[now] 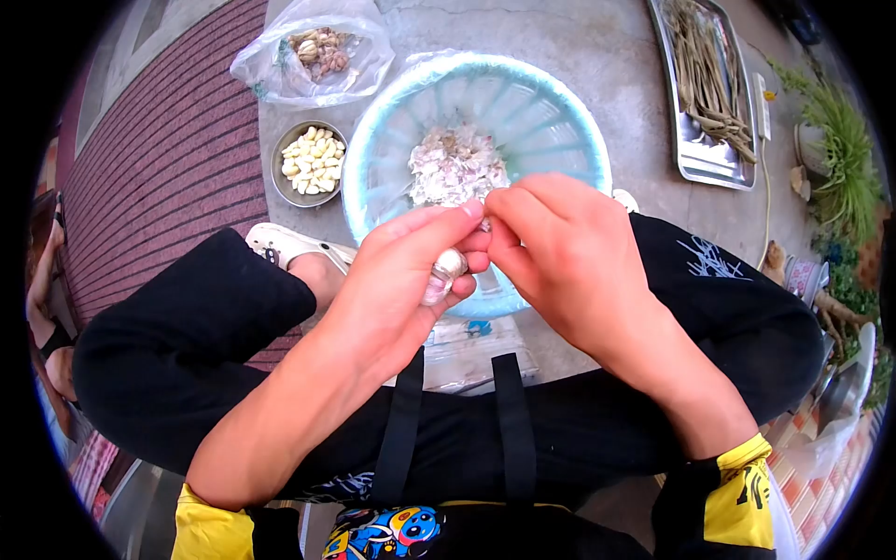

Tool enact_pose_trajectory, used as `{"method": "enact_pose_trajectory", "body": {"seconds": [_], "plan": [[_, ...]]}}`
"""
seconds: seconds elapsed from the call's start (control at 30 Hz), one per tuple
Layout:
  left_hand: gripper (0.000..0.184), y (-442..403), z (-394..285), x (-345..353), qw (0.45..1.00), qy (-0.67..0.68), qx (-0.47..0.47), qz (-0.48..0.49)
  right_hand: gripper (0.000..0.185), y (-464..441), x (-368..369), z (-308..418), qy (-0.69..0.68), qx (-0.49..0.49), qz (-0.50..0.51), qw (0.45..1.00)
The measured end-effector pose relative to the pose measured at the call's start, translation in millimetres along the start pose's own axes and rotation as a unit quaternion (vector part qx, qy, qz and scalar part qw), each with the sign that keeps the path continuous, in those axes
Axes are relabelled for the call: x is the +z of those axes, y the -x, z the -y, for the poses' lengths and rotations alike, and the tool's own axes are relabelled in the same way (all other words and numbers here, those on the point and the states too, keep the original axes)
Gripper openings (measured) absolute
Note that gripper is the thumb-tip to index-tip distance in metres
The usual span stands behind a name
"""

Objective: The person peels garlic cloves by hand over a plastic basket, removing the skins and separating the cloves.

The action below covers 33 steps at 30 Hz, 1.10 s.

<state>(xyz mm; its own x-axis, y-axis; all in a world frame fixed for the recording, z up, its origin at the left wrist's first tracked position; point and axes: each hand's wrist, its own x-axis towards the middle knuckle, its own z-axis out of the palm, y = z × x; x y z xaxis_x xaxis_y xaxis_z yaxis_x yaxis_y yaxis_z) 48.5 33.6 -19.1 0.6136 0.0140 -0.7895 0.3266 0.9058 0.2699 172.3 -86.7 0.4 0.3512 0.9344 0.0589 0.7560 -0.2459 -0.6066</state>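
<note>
Closest, below both hands, is a shirt front (411, 530) with a blue cartoon print and no readable word; its yellow right cuff (742, 509) carries a black mark resembling an N. White scrawl (714, 259) on the black trousers (187, 345), right of the hands, is illegible. Ahead, the left hand (401, 257) curls around a garlic bulb (448, 267), its thumb meeting the right hand (579, 252), whose thumb and forefinger pinch together; what they grip is mostly hidden. The step looks like peeling garlic, and the next move seems to call for a fine pull against a steady left hand. Just beyond the hands, a pale blue basin (583, 121) holds papery skins (457, 168); leftward, a metal bowl (278, 173) holds peeled cloves (313, 161). Farther left lies a plastic bag (257, 70); far right, a metal tray (691, 170) bears dried stalks (705, 70).
</note>
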Motion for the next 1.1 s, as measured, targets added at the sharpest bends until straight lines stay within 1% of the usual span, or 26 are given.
{"method": "enact_pose_trajectory", "body": {"seconds": [0.07, 0.1, 0.13, 0.17, 0.23, 0.3, 0.37, 0.43, 0.47, 0.53, 0.57, 0.63, 0.67, 0.73, 0.77, 0.8, 0.83, 0.87, 0.9, 0.97, 1.0, 1.03, 1.1], "plan": [[0.020, 2, -2, 5, 1.000, -0.015, 0.002, -0.003, 0.011, -1, -2, -3, -0.026, -0.002, -0.007, 1.000], [0.018, 3, -3, 9, 1.000, -0.030, 0.005, -0.004, 0.011, -3, -7, -3, -0.125, 0.093, 0.017, 0.988], [0.018, 3, -6, 11, 1.000, -0.031, 0.005, 0.000, 0.011, -4, -11, -3, -0.220, 0.186, 0.041, 0.957], [0.018, 4, -10, 10, 1.000, -0.028, -0.003, -0.002, 0.011, -5, -12, -5, -0.218, 0.187, 0.041, 0.957], [0.017, 6, -13, 12, 1.000, -0.025, -0.011, -0.005, 0.011, -7, -13, -6, -0.200, 0.144, 0.016, 0.969], [0.017, 9, -14, 12, 0.999, -0.010, 0.002, -0.034, 0.011, -6, -14, -1, -0.201, 0.130, 0.017, 0.971], [0.017, 7, -13, 12, 0.999, -0.014, 0.012, -0.029, 0.012, -4, -12, 1, -0.203, 0.115, 0.017, 0.972], [0.017, 6, -10, 12, 0.999, -0.019, 0.020, -0.020, 0.009, -1, -10, 0, -0.135, 0.103, 0.021, 0.985], [0.017, 6, -9, 12, 0.999, -0.026, 0.027, -0.026, 0.009, 0, -9, 1, -0.134, 0.102, 0.021, 0.985], [0.017, 6, -7, 13, 0.998, -0.032, 0.035, -0.032, 0.007, 1, -8, 3, -0.049, 0.044, 0.001, 0.998], [0.017, 6, -5, 15, 0.997, -0.036, 0.045, -0.044, 0.007, 0, -8, 5, -0.049, 0.042, 0.002, 0.998], [0.016, 8, -2, 14, 0.996, -0.040, 0.057, -0.057, 0.009, -1, -7, 9, 0.008, 0.027, 0.003, 1.000], [0.016, 8, -1, 13, 0.996, -0.046, 0.058, -0.054, 0.009, -2, -5, 8, 0.007, 0.026, 0.003, 1.000], [0.016, 7, 1, 10, 0.996, -0.053, 0.059, -0.051, 0.010, -3, -3, 5, -0.046, 0.065, 0.006, 0.997], [0.016, 7, -1, 7, 0.997, -0.058, 0.052, -0.027, 0.010, -4, -3, 3, -0.046, 0.066, 0.006, 0.997], [0.016, 6, -2, 6, 0.997, -0.063, 0.045, -0.002, 0.013, -5, -4, 2, -0.108, 0.138, -0.003, 0.985], [0.016, 7, -4, 7, 0.997, -0.063, 0.045, -0.001, 0.015, -6, -6, 0, -0.169, 0.209, -0.012, 0.963], [0.017, 9, -6, 9, 0.997, -0.073, 0.025, 0.002, 0.017, -9, -11, -2, -0.185, 0.253, -0.015, 0.949], [0.019, 10, -8, 10, 0.997, -0.082, 0.005, 0.005, 0.017, -10, -15, -6, -0.184, 0.255, -0.015, 0.949], [0.021, 10, -9, 10, 0.998, -0.068, 0.010, -0.004, 0.015, -10, -21, -12, -0.118, 0.275, 0.102, 0.949], [0.023, 10, -10, 9, 0.998, -0.054, 0.016, -0.014, 0.014, -12, -24, -6, -0.127, 0.293, 0.126, 0.939], [0.023, 9, -10, 7, 0.998, -0.054, 0.015, -0.014, 0.014, -10, -21, -5, -0.128, 0.293, 0.127, 0.939], [0.025, 6, -9, 2, 0.999, -0.015, 0.019, 0.032, 0.013, -5, -13, -3, -0.205, 0.172, 0.037, 0.963]]}}
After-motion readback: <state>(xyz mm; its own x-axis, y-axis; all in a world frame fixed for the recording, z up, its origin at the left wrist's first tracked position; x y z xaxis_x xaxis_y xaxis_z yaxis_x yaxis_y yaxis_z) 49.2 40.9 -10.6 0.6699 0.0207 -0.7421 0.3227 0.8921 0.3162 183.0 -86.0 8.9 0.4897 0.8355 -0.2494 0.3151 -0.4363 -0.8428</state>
